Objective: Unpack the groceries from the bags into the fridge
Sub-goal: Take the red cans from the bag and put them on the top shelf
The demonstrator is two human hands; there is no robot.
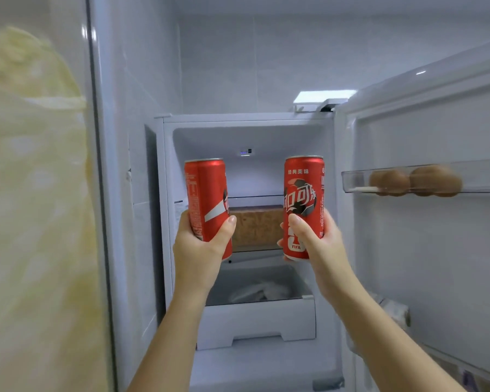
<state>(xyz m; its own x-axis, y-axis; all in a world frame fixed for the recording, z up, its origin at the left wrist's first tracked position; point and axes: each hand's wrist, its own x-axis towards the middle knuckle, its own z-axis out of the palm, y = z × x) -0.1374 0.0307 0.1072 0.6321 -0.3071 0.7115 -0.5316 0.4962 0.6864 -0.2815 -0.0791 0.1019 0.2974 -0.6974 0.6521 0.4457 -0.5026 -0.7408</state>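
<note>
Head view, left hand [200, 247]: fingers and thumb curl round a tall red aluminium drink can [207, 199], held upright before the open white fridge [238, 120].
Head view, right hand [316, 241]: wraps a second red football-print can [303, 205], upright, level with the first, well apart.

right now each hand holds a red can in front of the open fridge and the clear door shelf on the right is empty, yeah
One detail is wrong: the door shelf is not empty. The head view shows brown rounded items lying in it. The rest stands: the left hand grips the left can and the right hand the right can, both red, before the open fridge.
</note>
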